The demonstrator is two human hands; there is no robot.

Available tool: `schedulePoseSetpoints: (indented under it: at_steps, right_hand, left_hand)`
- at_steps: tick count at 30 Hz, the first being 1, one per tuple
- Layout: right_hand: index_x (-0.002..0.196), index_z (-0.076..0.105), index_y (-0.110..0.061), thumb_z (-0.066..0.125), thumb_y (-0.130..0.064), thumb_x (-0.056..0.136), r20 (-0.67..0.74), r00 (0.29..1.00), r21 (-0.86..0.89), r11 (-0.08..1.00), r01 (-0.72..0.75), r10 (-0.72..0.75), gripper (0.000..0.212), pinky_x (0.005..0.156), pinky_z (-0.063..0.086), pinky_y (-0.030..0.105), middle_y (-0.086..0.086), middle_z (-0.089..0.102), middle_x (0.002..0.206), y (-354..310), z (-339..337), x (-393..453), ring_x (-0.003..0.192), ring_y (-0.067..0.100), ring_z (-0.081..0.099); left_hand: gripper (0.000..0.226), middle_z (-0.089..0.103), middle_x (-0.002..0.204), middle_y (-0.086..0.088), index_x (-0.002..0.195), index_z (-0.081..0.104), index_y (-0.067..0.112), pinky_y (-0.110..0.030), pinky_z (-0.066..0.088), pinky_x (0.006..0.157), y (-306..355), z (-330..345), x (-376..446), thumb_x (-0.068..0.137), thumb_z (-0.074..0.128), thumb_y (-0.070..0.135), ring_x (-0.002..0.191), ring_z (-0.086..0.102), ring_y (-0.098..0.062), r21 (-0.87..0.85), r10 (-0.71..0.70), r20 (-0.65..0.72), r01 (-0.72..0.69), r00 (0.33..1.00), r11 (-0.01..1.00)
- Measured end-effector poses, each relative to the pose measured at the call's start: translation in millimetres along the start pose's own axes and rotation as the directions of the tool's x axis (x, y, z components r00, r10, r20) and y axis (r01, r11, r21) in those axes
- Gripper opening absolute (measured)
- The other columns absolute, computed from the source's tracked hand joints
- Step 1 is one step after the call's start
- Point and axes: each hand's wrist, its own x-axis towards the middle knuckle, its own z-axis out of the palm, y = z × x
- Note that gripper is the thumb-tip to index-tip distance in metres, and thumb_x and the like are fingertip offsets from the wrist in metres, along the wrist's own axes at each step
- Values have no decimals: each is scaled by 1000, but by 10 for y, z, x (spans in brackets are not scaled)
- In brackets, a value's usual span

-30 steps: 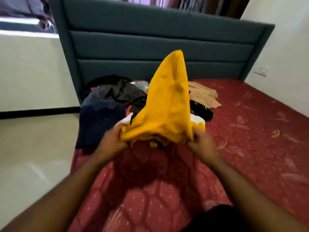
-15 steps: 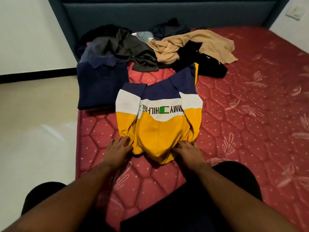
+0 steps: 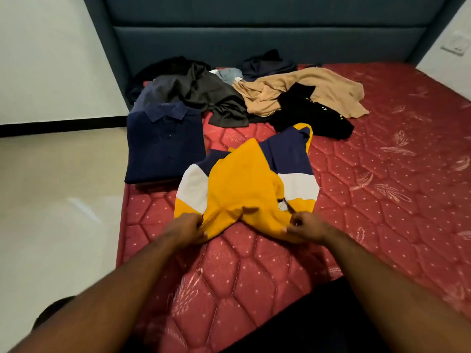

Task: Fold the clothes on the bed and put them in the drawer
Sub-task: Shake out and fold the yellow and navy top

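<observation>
A yellow, white and navy shirt (image 3: 244, 184) lies on the red mattress (image 3: 382, 200) in front of me, its yellow lower part lifted and thrown back over the white band. My left hand (image 3: 186, 229) pinches the near left edge of the yellow cloth. My right hand (image 3: 304, 229) pinches the near right edge. A folded navy polo (image 3: 164, 146) lies at the mattress's left edge. Behind it lie unfolded clothes: a dark grey garment (image 3: 204, 95), a tan one (image 3: 300, 93) and a black one (image 3: 311, 115).
A teal padded headboard (image 3: 254, 34) stands behind the pile. Pale floor (image 3: 56, 200) runs along the bed's left side, with a white wall above a black skirting. A wall socket (image 3: 455, 45) sits at the upper right. No drawer is in view.
The shirt, held up a second ago, was laid flat with its logo showing. Now both hands have taken its near edge and turned the yellow part back over the logo.
</observation>
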Motion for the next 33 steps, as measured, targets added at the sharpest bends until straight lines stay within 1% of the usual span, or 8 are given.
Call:
schedulePoseSetpoints:
  at_steps: [5,12,15,18,23,27,30,33]
  right_hand:
    - [71,39,-22,61,-29,87,-104,994,-214,977,9,-32,29,68,36,33,6,60,83,74,525,-293,85,27,58]
    - [71,47,-19,65,-24,90,-449,893,356,911,210,-30,26,55,30,27,-8,48,63,-585,901,-672,59,6,45]
    - [84,67,-17,69,-26,84,-376,923,641,742,195,82,9,62,45,25,-8,63,71,-818,1091,-835,67,7,56]
    - [103,73,-16,67,-16,88,-333,943,598,771,220,-10,16,81,51,31,-5,71,95,-966,1123,-938,89,14,64]
    - [80,66,-19,52,-26,91,-681,727,442,746,498,-82,19,67,41,29,-15,55,73,-1400,-808,-526,68,-2,48]
    - [114,60,-36,68,-18,85,-779,581,359,593,721,-236,35,89,50,24,-13,66,113,-1805,-2446,-671,105,-2,61]
    - [115,56,-34,76,-7,76,-645,710,316,747,584,-282,51,84,55,31,-7,65,110,-1795,-2304,-635,99,10,63]
    - [89,58,-27,75,-5,74,-732,675,368,780,507,-93,31,65,48,14,-10,64,83,-1673,-1423,-529,76,5,60]
  left_hand:
    - [22,68,93,-9,84,52,20,-35,37,67,-39,384,-387,95,53,39,88,63,-34,56,32,-251,-19,967,998]
    - [13,64,63,-10,82,55,14,-33,35,58,348,628,-736,91,57,24,56,58,-34,-74,106,-571,-179,814,981]
    - [17,66,76,-4,80,54,22,-37,41,61,492,594,-857,81,71,26,70,59,-26,-480,-65,-219,-50,974,876]
    - [18,60,70,5,77,64,21,-42,50,67,601,395,-985,64,69,32,65,53,-10,-635,116,-8,-94,993,766]
    - [14,67,84,-4,88,70,15,-33,50,73,892,-1274,-717,84,66,28,77,58,-12,-763,-34,-541,-473,841,440]
    - [35,66,123,2,123,60,30,-27,54,90,906,-2523,-799,91,67,17,110,63,-8,-584,96,-746,-716,660,382]
    - [39,70,109,2,112,65,23,-22,54,76,864,-2221,-797,77,81,15,92,66,0,-582,142,-666,-629,732,516]
    - [30,73,95,-7,98,69,15,-36,55,73,834,-1354,-628,71,83,10,83,67,-21,-840,-165,-498,-427,851,334]
